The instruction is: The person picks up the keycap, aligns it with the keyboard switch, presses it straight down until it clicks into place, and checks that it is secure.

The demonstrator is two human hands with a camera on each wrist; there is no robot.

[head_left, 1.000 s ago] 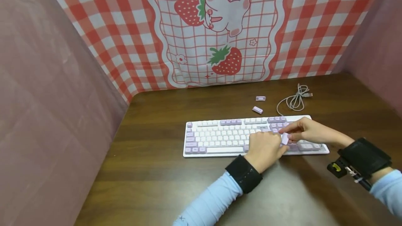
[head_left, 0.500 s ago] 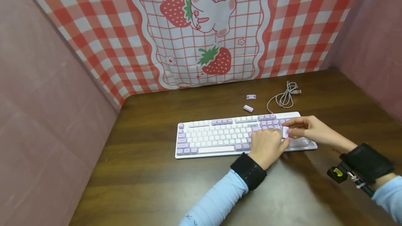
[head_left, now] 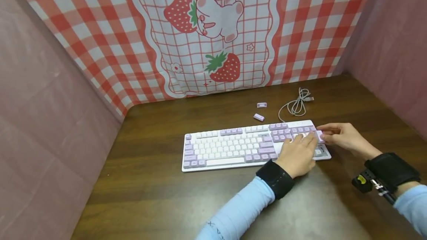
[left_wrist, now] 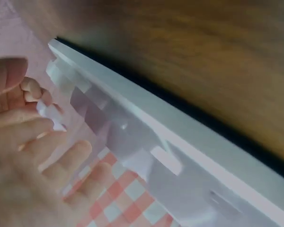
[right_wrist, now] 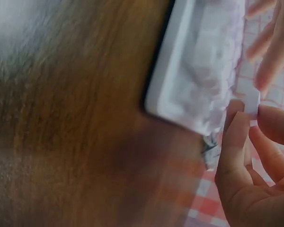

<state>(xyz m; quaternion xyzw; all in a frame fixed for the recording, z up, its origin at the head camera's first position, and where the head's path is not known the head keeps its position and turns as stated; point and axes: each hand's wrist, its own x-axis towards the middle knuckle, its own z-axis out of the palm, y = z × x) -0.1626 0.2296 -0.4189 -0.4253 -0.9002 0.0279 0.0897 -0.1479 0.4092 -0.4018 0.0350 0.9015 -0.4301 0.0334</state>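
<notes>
A white and lilac keyboard (head_left: 227, 146) lies on the brown table. My right hand (head_left: 345, 139) pinches a lilac keycap (right_wrist: 252, 105) between thumb and fingers at the keyboard's right edge, just above the number pad. My left hand (head_left: 296, 157) lies over the number pad with its fingers spread and holds nothing; in the left wrist view its fingers (left_wrist: 66, 165) look relaxed. At the keyboard's lower right corner, a greyish patch (head_left: 321, 152) shows where the surface differs from the capped keys. The left hand hides part of the number pad.
Behind the keyboard lie two loose lilac keycaps, one upturned keycap (head_left: 261, 105) and one slanted keycap (head_left: 258, 117). A coiled grey USB cable (head_left: 298, 107) lies to their right. A red checked cloth (head_left: 220, 47) hangs along the back, with pink drapes (head_left: 383, 47) at the sides.
My right hand has moved rightward with the keycap to the keyboard's edge. My left hand has uncurled from beside the keycap and spread over the number pad. The head view has shifted.
</notes>
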